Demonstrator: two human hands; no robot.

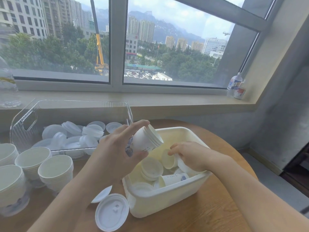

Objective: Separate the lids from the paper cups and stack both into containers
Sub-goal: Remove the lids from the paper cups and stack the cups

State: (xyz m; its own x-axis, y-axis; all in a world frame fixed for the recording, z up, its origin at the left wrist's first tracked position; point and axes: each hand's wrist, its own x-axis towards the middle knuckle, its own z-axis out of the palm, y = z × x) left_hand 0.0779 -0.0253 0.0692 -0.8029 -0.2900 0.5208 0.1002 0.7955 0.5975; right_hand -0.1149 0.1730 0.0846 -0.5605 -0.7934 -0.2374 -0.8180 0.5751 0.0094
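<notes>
My left hand (117, 144) grips a short nested stack of white paper cups (147, 138), tilted with the mouths toward the right, above the white bin (167, 198). Inside the bin my right hand (190, 155) holds a single paper cup (168, 159) lying on its side. More cups and lids (151, 168) lie loose in the bin. A clear container (23, 124) at the back left holds several white lids (73, 136). Stacks of empty cups (56, 171) stand at the left. Two lids (112, 211) lie on the table in front of the bin.
The round wooden table (209, 211) ends at a curved edge on the right. Behind it runs a window sill (167, 101) with bottles (235, 85) at its right end and a clear bottle (6, 84) at the far left.
</notes>
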